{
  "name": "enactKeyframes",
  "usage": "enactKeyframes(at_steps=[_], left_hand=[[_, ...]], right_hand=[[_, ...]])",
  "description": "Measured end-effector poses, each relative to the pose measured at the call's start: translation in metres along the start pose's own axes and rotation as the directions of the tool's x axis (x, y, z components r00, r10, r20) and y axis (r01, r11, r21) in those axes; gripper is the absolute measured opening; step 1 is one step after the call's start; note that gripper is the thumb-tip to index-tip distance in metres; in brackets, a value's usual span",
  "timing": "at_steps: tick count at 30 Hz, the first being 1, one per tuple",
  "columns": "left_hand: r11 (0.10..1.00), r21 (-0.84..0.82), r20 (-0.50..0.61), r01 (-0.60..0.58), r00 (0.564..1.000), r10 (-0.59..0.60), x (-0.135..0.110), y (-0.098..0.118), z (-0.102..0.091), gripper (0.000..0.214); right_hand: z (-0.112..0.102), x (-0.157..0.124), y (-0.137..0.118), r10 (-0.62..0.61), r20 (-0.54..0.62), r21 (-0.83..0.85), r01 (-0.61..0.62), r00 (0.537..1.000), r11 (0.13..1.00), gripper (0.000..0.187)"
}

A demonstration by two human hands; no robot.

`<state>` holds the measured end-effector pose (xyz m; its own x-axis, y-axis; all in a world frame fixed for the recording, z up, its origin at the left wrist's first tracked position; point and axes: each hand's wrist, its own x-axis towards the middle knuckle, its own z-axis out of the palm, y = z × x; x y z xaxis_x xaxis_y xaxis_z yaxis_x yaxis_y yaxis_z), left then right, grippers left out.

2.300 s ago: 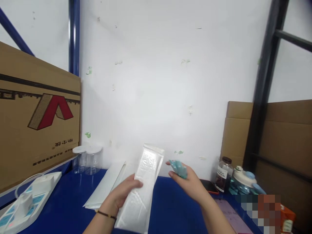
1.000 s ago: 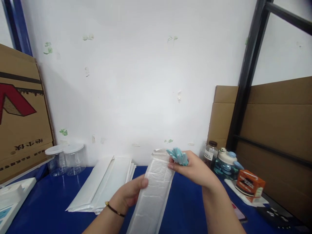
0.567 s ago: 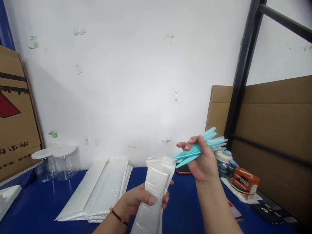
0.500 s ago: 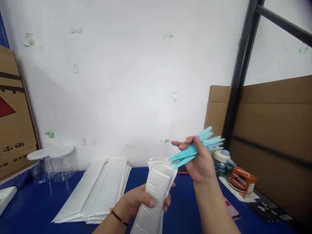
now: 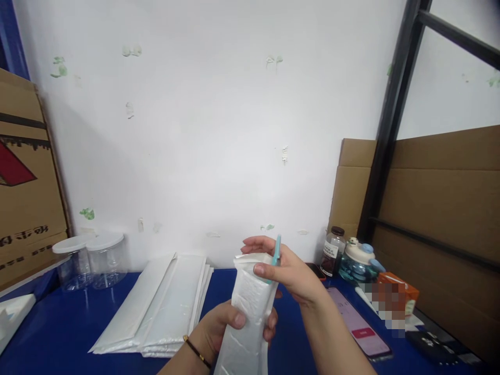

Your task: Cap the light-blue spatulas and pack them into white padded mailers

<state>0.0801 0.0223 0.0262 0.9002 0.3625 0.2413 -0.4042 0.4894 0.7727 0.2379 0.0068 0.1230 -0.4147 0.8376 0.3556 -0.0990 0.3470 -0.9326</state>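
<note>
Far left stand two clear jars [image 5: 89, 254]. Nearer, a stack of white bags [image 5: 164, 307] lies on the blue desk [image 5: 70, 333]. The left hand [image 5: 230, 325] is clenched round the middle of an upright padded pouch [image 5: 250, 307], which looks light, soft and crinkly, and is best gripped mid-body. The right hand [image 5: 291, 271] pinches thin teal sticks [image 5: 277, 250], probably stiff and slippery, at the pouch's open mouth. A phone [image 5: 357, 328] lies to the right.

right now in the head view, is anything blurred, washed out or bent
Head view: soft, even light, the white wall washed pale at its middle. Head view: a pixelated patch masks part of the orange box. Head view: the black rack post slants, probably lens distortion. The white padded pouch in the left hand and the teal stick in the right hand look slightly soft.
</note>
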Motion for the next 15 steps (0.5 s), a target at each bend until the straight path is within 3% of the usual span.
enactKeyframes(at_steps=[5, 11, 13, 15], left_hand=[[0.997, -0.054, 0.009, -0.049, 0.999, 0.050, -0.002, 0.001, -0.003, 0.076], [0.995, -0.077, 0.016, -0.056, 0.998, 0.058, -0.004, 0.004, -0.001, 0.076], [0.996, -0.066, 0.006, -0.054, 0.999, 0.054, -0.004, 0.004, -0.001, 0.077], [0.996, -0.060, 0.002, -0.059, 0.998, 0.059, -0.003, 0.004, -0.001, 0.075]], right_hand=[[-0.005, 0.002, -0.003, -0.119, -0.112, -0.071, 0.111, 0.987, 0.991, 0.037], [-0.011, 0.001, -0.006, -0.199, -0.096, -0.245, 0.171, 0.975, 0.954, 0.025], [-0.012, 0.000, -0.006, -0.163, -0.085, -0.260, 0.136, 0.983, 0.956, 0.025], [-0.012, -0.003, -0.006, -0.063, 0.003, -0.264, 0.062, 0.998, 0.963, 0.026]])
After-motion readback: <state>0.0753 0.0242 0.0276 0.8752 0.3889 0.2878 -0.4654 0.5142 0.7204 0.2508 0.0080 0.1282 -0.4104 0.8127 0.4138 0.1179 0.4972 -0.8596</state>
